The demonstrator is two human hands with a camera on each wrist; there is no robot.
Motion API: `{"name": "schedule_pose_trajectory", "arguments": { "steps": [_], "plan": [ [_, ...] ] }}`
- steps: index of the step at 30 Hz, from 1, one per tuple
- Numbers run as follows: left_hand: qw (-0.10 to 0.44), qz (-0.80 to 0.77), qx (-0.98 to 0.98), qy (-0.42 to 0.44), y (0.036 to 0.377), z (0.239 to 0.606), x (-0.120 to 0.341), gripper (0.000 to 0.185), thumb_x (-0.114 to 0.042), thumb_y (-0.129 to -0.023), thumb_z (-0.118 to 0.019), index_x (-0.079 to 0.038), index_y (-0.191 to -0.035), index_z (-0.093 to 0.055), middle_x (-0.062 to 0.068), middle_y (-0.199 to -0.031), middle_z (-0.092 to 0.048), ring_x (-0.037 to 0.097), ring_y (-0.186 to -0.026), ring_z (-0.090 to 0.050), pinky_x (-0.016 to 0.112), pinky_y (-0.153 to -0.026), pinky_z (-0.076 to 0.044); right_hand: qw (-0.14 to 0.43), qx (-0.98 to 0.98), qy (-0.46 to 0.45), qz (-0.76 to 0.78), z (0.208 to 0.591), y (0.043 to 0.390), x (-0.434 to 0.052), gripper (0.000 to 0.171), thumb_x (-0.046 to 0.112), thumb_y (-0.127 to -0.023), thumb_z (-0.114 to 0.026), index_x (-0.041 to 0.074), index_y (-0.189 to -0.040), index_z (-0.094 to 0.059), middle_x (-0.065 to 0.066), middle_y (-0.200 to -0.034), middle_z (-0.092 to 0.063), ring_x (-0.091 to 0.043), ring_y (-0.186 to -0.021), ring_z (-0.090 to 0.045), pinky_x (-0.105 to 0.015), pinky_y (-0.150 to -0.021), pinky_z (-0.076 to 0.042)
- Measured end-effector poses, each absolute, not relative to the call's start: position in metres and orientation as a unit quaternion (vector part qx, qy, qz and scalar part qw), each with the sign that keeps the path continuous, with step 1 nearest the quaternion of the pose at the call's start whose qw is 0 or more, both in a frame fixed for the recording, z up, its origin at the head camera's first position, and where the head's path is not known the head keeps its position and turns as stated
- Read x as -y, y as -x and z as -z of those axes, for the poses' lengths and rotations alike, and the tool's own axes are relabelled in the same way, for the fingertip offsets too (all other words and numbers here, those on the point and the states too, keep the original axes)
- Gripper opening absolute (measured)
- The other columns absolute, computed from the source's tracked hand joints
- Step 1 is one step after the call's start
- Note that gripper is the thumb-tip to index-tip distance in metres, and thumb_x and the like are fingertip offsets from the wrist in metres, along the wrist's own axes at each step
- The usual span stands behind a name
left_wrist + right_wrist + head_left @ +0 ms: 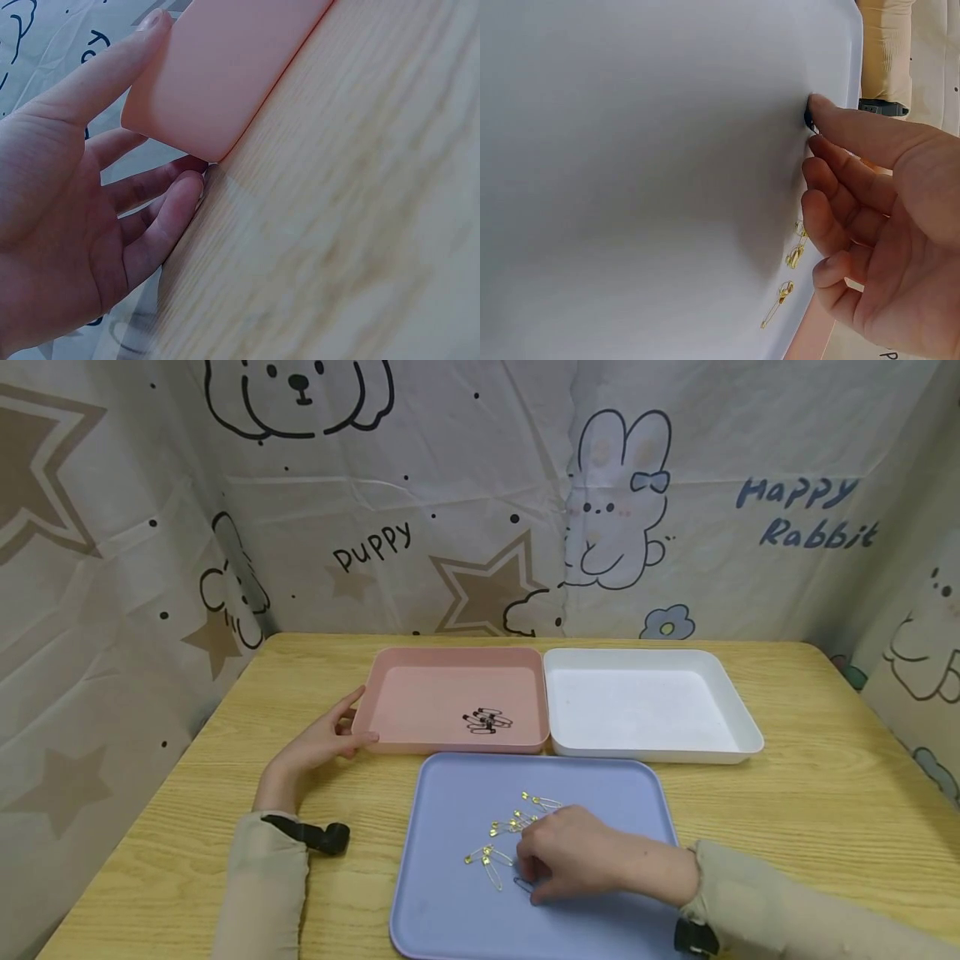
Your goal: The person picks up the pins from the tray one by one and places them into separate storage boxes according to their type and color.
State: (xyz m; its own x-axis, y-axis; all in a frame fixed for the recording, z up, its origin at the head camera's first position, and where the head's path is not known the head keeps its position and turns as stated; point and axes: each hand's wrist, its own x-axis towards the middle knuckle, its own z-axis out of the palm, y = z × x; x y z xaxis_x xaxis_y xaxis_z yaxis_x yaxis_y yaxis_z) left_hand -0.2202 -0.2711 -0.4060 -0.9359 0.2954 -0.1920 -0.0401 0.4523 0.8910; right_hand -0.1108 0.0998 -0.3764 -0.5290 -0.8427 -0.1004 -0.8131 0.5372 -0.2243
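My left hand (pixel 318 743) holds the near left corner of the pink tray (pixel 450 685), its thumb (pixel 112 75) along the outer wall and its fingers bent around the end. Over the blue tray (pixel 450 922), my right hand (pixel 581 852) pinches a black safety pin (pixel 522 884) between thumb and forefinger. In the right wrist view, the fingertips partly hide that pin (pixel 808 118). Several gold safety pins (pixel 487 857) lie on the blue tray beside the right hand. A small pile of black safety pins (pixel 487 721) lies in the pink tray's near right part.
A white tray (pixel 637 706) stands right of the pink one, close against it. Both sit behind the blue tray on a wooden table (pixel 810 793). A printed cloth (pixel 480 485) hangs behind the table and along its sides.
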Motion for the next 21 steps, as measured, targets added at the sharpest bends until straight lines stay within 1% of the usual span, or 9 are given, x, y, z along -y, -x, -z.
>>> {"name": "schedule_pose_trajectory", "arguments": {
  "steps": [6,10,16,21],
  "plan": [
    [0.162,-0.516,-0.838,-0.078,0.22,0.406,0.271,0.086,-0.026,-0.084,-0.064,-0.025,-0.147,-0.005,0.02,-0.132,-0.033,0.02,-0.096,-0.045,0.028,-0.075,-0.045,0.116,-0.865,0.484,0.071,0.375,0.111,-0.099,0.017,0.032,-0.068,-0.075,0.028,-0.067,-0.059,0.021,-0.064,-0.045,0.005,-0.06,-0.04,-0.016,-0.058,-0.033],
    [0.158,-0.509,-0.842,-0.082,0.22,0.406,0.272,0.086,-0.027,-0.084,-0.064,-0.024,-0.147,-0.006,0.019,-0.13,-0.034,0.019,-0.095,-0.046,0.028,-0.075,-0.046,0.115,-0.86,0.492,0.073,0.374,0.11,-0.098,0.016,0.028,-0.069,-0.074,0.028,-0.065,-0.058,0.022,-0.063,-0.045,0.005,-0.058,-0.039,-0.016,-0.058,-0.033],
    [0.16,-0.51,-0.841,-0.08,0.22,0.405,0.272,0.086,-0.026,-0.084,-0.064,-0.025,-0.147,-0.006,0.02,-0.129,-0.035,0.021,-0.094,-0.045,0.028,-0.073,-0.046,0.072,-0.865,0.49,0.083,0.374,0.119,-0.099,0.016,0.022,-0.071,-0.07,0.028,-0.065,-0.056,0.021,-0.061,-0.044,0.005,-0.056,-0.04,-0.018,-0.057,-0.035],
    [0.16,-0.512,-0.841,-0.079,0.22,0.405,0.271,0.086,-0.025,-0.084,-0.064,-0.026,-0.147,-0.006,0.02,-0.131,-0.035,0.021,-0.094,-0.045,0.028,-0.073,-0.046,0.033,-0.868,0.488,0.091,0.371,0.133,-0.098,0.013,0.018,-0.073,-0.07,0.026,-0.069,-0.059,0.018,-0.063,-0.05,0.005,-0.058,-0.044,-0.018,-0.057,-0.038]
  ]
}}
